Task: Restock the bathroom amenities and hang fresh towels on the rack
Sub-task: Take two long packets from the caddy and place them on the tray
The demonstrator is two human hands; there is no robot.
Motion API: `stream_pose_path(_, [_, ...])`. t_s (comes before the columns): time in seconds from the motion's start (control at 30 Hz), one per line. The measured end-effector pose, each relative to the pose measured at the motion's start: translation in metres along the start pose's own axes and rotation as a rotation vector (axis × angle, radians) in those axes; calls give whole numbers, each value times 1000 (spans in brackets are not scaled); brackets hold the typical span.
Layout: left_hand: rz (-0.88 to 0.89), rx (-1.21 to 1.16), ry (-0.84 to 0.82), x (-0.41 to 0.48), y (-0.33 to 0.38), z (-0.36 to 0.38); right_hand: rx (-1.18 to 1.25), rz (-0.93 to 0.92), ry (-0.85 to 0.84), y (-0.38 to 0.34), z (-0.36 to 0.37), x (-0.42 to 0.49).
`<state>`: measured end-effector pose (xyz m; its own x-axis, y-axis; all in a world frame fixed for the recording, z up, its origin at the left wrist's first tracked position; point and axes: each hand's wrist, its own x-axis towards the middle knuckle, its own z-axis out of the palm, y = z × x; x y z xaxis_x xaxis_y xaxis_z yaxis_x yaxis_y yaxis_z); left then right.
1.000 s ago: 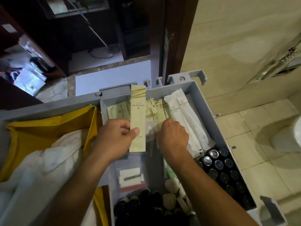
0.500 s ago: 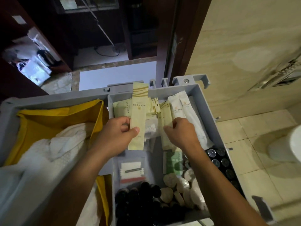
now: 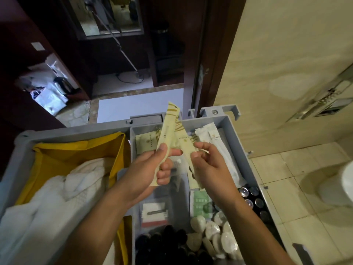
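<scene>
Cream-paper goods are up out of the cart tray (image 3: pixel 210 119) at its far end: the left hand (image 3: pixel 147 169) grips the long sachet (image 3: pixel 170 123) as it did a moment ago. The right hand (image 3: pixel 212 169), then digging in the stock, now pinches a second sachet (image 3: pixel 186 148) lifted just beside it. By my judgement the amenities are only being gathered, and the white towels (image 3: pixel 80 180) lie bundled in the yellow bag (image 3: pixel 80 155) at the cart's left side, unhung.
</scene>
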<state>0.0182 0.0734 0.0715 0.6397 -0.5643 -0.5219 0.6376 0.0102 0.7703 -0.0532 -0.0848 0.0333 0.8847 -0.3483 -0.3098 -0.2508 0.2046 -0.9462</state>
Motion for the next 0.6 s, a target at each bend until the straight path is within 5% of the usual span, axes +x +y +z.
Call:
stream_pose_path(0.37, [153,105,95,-18,10,-17,32,3,-123,-11,15,0])
stream_pose_path(0.5, [144,-26,126,-30,11,-33,27,35,-167,-21,31,0])
stream_pose_path(0.6, [186,86,299,-50,15,-45,27,30,-225,-32,53,-3])
